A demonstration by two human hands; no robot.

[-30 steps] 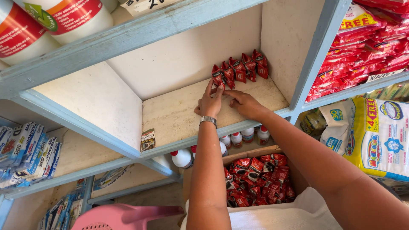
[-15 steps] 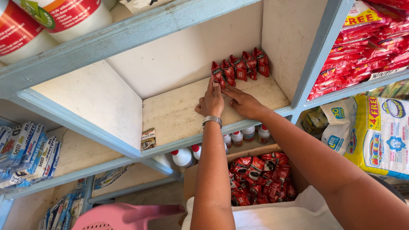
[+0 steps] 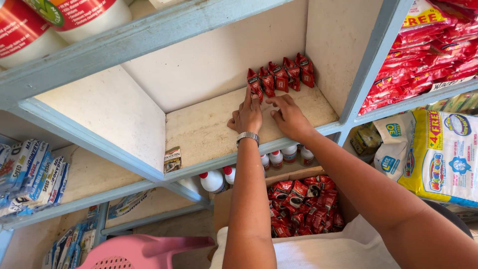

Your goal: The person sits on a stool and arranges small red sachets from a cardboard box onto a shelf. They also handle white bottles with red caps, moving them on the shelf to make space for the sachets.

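We line up small red sachets point(image 3: 279, 77) at the back of the shelf point(image 3: 209, 132), left hand point(image 3: 247, 115) flat and right hand point(image 3: 289, 115) loosely spread, both empty, fingertips steadying the row; more likely wait in the cardboard box point(image 3: 303, 206) below.

Person, head view: two bare forearms, no sleeves showing. Left hand point(image 3: 247, 117): silver metal link watch band point(image 3: 247, 136) at the wrist. Right hand point(image 3: 289, 117): no ring or band visible. White garment point(image 3: 318, 251) at the frame's lower edge, plain, unmarked
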